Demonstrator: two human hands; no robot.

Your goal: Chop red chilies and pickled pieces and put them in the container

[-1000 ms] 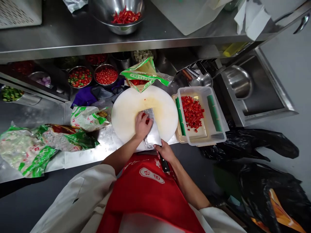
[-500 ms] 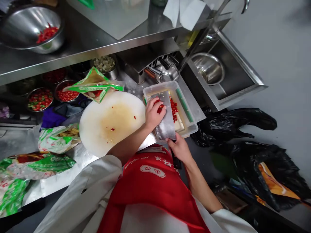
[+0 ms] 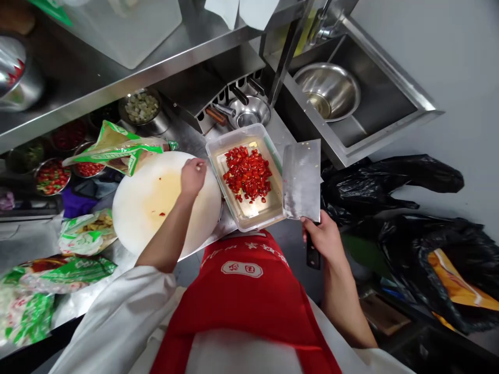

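My right hand [image 3: 323, 236] grips a cleaver [image 3: 301, 179] by its dark handle, with the broad blade upright past the right edge of a clear plastic container [image 3: 216, 161]. A few small bits cling to the blade. Chopped red chilies [image 3: 248, 174] lie heaped inside the container, with a few pale yellow bits. Over the right part of a round white chopping board [image 3: 132, 195] is my left hand [image 3: 193, 177], its fingers curled in and nothing visible in them. Two or so small red scraps and a yellowish wet stain mark the board.
An open green-and-white bag [image 3: 117, 150] leans at the board's far edge, near bowls of chopped chilies [image 3: 52, 176]. A steel shelf [image 3: 156, 65] overhangs the back. On the right are a sink holding a steel bowl [image 3: 329, 91] and black plastic bags [image 3: 401, 182].
The cleaver has moved right, off the container, and the chilies from its blade now lie inside. My left hand has left the blade and moved left over the board. The view has shifted.
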